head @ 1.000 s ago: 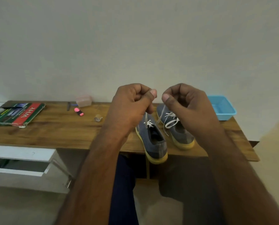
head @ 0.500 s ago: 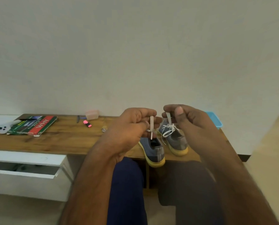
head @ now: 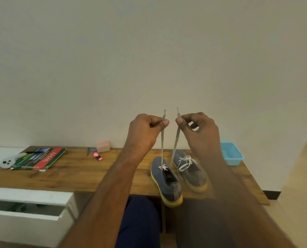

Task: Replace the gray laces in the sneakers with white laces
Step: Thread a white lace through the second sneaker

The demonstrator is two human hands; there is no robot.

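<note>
Two grey sneakers with yellow soles stand on the wooden table [head: 81, 174]. The left sneaker [head: 167, 183] overhangs the front edge, and a white lace [head: 162, 145] runs up from its eyelets in two taut strands. My left hand [head: 145, 131] pinches one strand near its tip. My right hand [head: 197, 129] pinches the other strand, and both tips stick up above the fingers. The right sneaker [head: 192, 169] carries a white lace tied in a bow [head: 184, 162].
A blue plastic tub [head: 231, 155] sits at the table's right end. A book [head: 40, 158], a white device [head: 8, 161], a pink highlighter [head: 97, 156] and a pink block [head: 103, 146] lie to the left. A white drawer [head: 27, 210] stands pulled out below.
Both hands have risen well above the left sneaker, drawing its two lace strands up taut. The camera view has also tilted, so the table sits lower in the picture.
</note>
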